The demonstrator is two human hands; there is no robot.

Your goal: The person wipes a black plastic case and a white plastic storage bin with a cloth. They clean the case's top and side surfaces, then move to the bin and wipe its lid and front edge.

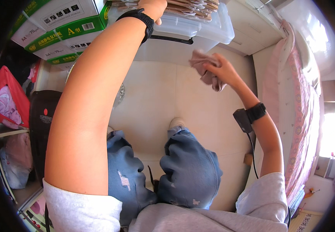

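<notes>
My right hand [225, 69] grips a crumpled dusty-pink cloth [200, 61], held above the pale tiled floor, right of a translucent plastic storage box [182, 26]. The cloth's edges are slightly blurred. My left hand [153, 8] reaches to the top edge of the view, over the near side of the box lid. Beside it on the lid lies a stack of flat brown packets [192, 11], some in clear plastic. Most of the left fingers are cut off or turned away, so I cannot tell whether they touch the stack. A black handle [171, 39] runs along the box's near side.
Green-and-white cartons [66, 33] bearing writing are stacked at upper left. A black folded platform trolley [41, 116] stands by a shelf with a red bag [11, 101]. Pale drawers [250, 27] are behind; a bed with pink bedding [295, 95] borders the right.
</notes>
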